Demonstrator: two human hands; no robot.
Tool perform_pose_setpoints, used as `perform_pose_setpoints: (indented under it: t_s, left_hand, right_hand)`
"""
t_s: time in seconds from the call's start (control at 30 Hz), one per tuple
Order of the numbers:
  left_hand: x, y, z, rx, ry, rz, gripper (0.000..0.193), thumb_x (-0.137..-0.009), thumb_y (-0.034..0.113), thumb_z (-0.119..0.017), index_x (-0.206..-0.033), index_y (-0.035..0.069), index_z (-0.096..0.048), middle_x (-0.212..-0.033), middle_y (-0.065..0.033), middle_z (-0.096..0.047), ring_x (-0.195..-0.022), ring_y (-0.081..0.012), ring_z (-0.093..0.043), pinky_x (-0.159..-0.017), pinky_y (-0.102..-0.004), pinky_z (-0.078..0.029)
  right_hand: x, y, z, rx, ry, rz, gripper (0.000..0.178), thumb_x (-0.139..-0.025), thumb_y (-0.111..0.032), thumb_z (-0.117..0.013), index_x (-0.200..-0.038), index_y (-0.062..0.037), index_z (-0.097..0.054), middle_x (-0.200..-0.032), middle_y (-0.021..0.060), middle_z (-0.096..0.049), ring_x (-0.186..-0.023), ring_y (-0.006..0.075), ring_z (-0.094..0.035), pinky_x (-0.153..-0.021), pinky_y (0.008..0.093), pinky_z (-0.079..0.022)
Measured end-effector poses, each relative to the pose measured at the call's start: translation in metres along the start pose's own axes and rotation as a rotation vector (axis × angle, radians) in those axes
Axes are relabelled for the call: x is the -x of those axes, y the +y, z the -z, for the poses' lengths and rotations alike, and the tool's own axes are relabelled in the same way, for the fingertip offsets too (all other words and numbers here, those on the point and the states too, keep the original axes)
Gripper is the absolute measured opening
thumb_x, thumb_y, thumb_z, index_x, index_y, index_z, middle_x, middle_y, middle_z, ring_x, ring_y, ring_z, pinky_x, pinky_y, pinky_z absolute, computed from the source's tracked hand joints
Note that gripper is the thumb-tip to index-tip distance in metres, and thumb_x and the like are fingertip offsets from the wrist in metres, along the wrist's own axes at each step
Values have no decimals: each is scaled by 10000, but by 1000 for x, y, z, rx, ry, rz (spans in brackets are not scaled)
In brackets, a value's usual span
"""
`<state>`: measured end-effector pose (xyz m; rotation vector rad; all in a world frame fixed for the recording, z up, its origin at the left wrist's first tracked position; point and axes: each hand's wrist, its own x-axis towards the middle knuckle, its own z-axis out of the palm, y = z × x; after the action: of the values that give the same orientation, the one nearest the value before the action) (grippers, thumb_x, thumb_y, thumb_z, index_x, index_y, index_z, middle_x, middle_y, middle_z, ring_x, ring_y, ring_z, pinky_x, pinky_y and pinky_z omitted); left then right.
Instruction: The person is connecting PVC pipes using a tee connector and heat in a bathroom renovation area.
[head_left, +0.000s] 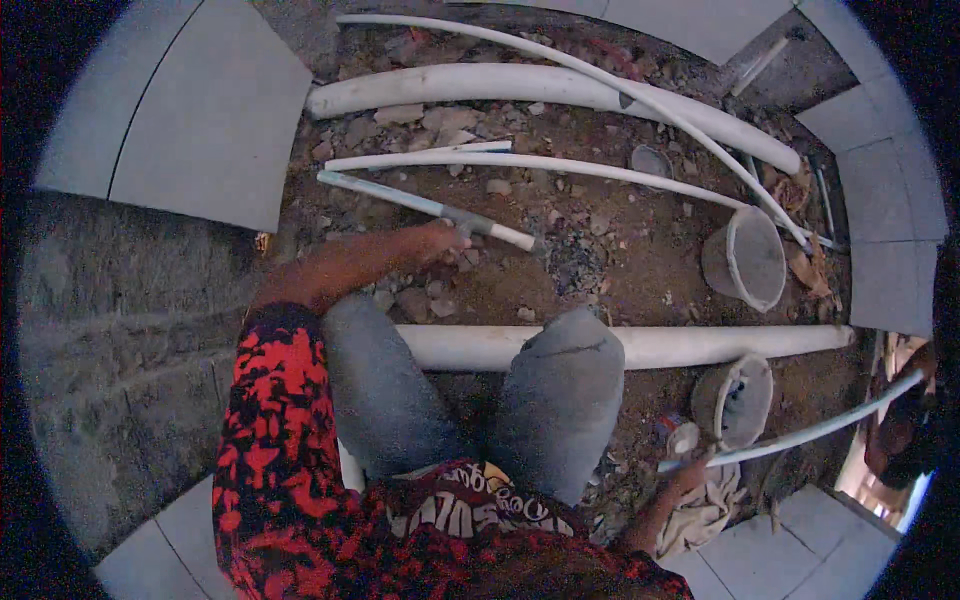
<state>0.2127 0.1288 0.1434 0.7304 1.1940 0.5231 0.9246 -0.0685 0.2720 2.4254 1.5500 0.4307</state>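
My left hand (448, 240) is closed on a short, thin pipe (390, 194) with a dark grey band near its middle and a pale end pointing right. The pipe lies slanted just above the dirt. Low on the right, my right hand (688, 474) grips the near end of a long pale blue-white pipe (800, 437). That pipe rises to the right, toward a dark figure, seemingly another person (898, 435), at the picture's edge. Whether that person holds its far end is too dark to tell.
A thick white pipe (700, 347) runs across by my knees, another thick pipe (450, 86) lies farther off. Thin pipes (560, 167) cross the rubble. Two buckets (745, 262) stand at right, near a pale cloth (705, 510). Large tiles (215, 110) border the dirt.
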Motion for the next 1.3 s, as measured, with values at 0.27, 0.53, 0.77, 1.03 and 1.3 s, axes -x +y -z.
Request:
perform_pose_setpoints:
  t_s: [0.27, 0.53, 0.77, 1.03, 1.3]
  left_hand:
    - [25, 48, -36, -172, 130, -122, 313, -826, 326, -619, -945, 43, -556, -766, -82, -545, -668, -180, -550, -536, -344, -424]
    - [22, 5, 16, 31, 193, 36, 183, -761, 170, -693, -821, 76, -548, -729, -53, -538, -673, -174, -544, -544, -376, -408]
    - [-8, -37, 34, 471, -245, 8, 179, -813, 240, -622, -702, 113, -561, -662, -30, -540, -536, -154, -516, -464, -324, -391]
    - [8, -104, 182, -1608, 720, -936, 414, -845, 461, -548, -908, 52, -538, -780, -119, -584, -687, -248, -570, -564, -409, -443]
    - [-79, 163, 15, -1187, 445, -519, 414, -817, 381, -595, -1037, 31, -569, -929, -175, -602, -858, -339, -587, -731, -475, -468]
  right_hand:
    - [-81, -147, 102, -1421, 430, 178, 429, -830, -284, -613, -1050, 79, -553, -821, 150, -547, -641, 210, -511, -529, 381, -439]
    - [-77, -220, 98, -1036, 603, -171, 588, -821, -302, -652, -1194, 99, -438, -1090, 224, -574, -1004, 349, -537, -871, 422, -410]
    - [-3, -81, -39, -386, -122, 146, 575, -848, -418, -564, -1208, 20, -468, -1037, 239, -575, -910, 353, -557, -835, 434, -411]
    - [11, -157, -61, -692, -253, 281, 548, -851, -374, -567, -1221, 14, -455, -1080, 224, -550, -951, 339, -535, -853, 420, -403]
    - [-2, -100, -1, -640, -259, 275, 525, -855, -330, -571, -1235, 9, -441, -1123, 209, -524, -993, 325, -514, -870, 406, -396]
